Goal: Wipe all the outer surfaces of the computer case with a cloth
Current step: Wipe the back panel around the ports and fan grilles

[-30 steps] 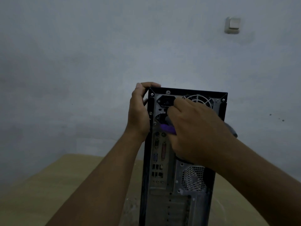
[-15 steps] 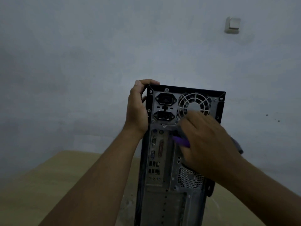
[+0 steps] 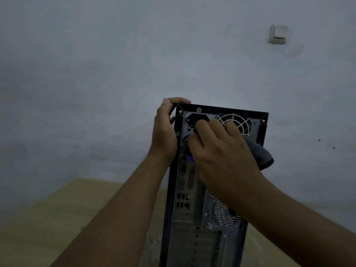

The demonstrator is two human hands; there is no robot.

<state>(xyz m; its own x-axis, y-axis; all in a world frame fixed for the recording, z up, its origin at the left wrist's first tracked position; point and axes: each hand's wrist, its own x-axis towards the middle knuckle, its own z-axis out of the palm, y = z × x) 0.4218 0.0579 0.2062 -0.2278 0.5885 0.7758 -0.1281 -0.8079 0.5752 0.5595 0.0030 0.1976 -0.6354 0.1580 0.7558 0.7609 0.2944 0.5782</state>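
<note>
Head view: black tower computer case (image 3: 185,228) stands upright on the light wooden table (image 3: 48,218), grey metal rear panel facing the camera, slightly tilted.

Left hand (image 3: 165,132) grips the case's top-left corner: thumb hooked over the top edge, fingers wrapped round the side out of sight.

Right hand (image 3: 221,155) has its fingers curled on a dark grey cloth (image 3: 260,155) and presses it against the upper rear panel, over the power sockets and just left of the round fan grille (image 3: 237,120). The cloth bulges out past the right side of the hand, and a purple patch shows under the thumb side.

The port block (image 3: 185,182) and lower vent are uncovered below the hand.

Behind: grey-blue wall (image 3: 96,74), white wall switch (image 3: 278,34) upper right.
</note>
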